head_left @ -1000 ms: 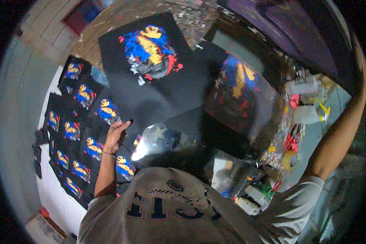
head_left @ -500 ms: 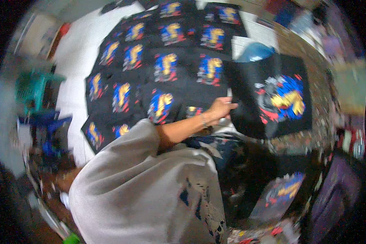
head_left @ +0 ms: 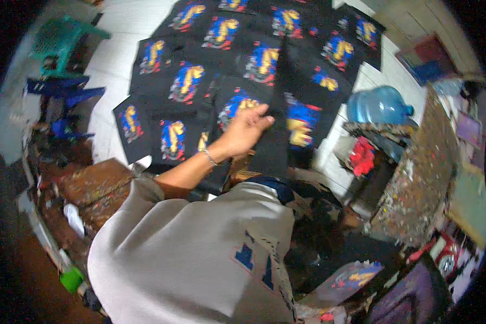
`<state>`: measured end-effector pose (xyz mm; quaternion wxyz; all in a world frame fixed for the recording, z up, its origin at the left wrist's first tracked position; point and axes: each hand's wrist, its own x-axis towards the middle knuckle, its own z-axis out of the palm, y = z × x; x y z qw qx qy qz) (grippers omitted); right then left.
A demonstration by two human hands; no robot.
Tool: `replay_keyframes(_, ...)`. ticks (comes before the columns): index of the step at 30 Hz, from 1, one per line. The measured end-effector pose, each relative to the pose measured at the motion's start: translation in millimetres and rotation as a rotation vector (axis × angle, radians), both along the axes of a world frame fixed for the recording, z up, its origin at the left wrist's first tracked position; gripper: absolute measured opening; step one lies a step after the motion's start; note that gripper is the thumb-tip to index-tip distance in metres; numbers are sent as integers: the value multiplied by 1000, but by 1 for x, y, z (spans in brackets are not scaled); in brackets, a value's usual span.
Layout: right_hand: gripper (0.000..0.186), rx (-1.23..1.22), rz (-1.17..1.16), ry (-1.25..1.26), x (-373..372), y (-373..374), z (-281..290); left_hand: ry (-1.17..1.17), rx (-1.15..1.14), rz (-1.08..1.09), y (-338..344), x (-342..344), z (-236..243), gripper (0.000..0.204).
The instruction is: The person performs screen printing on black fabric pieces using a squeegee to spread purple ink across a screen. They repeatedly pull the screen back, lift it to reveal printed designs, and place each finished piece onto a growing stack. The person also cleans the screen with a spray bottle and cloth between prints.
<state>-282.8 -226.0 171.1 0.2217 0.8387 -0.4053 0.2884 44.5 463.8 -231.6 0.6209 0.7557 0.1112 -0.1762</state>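
My left hand [head_left: 248, 128], with a bracelet at the wrist, reaches in over rows of printed pieces. Its thumb and fingers are pinched together at the left edge of a black printed fabric panel [head_left: 274, 148]. That panel hangs to the right of the hand, partly folded, and its blue and yellow print [head_left: 303, 125] lies turned sideways. Beneath and beyond it are several similar black panels [head_left: 164, 97], overlapping on a white surface, each with a blue, yellow and red print. My right hand does not show.
At the right lies a blue water bottle [head_left: 380, 105], near a red cloth [head_left: 362, 156] and a paint-speckled board [head_left: 416, 178]. On the left stand a green plastic stool [head_left: 59, 43] and a paint-stained brown wooden box [head_left: 97, 189]. A printing frame [head_left: 356, 278] sits at lower right.
My left hand has moved left with the panel, from the right side to above the laid-out pieces. The view has shifted, showing more of the bottle and board.
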Motion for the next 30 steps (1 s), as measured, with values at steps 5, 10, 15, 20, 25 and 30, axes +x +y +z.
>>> replay_keyframes(5, 48, 34, -154, -51, -35, 4, 39, -87, 106, 91, -12, 65, -64, 53)
replay_keyframes(10, 49, 73, -343, -65, -87, 20, 48, -170, 399, 26, -47, 199, -150, 41)
replay_keyframes(15, 52, 121, -356, -72, -104, 44, 39, -110, 398, -34, -112, 377, -224, 37)
replay_keyframes(20, 54, 37, -129, -83, -84, 29, 28, -128, 225, 164, -148, 502, -173, 49)
replay_keyframes(25, 54, 23, -127, -19, -119, 17, 43, -314, -236, 456, -198, 529, -69, 55)
replay_keyframes(30, 52, -40, -91, 24, -148, 30, 62, -228, 50, 211, -229, 514, -149, 44)
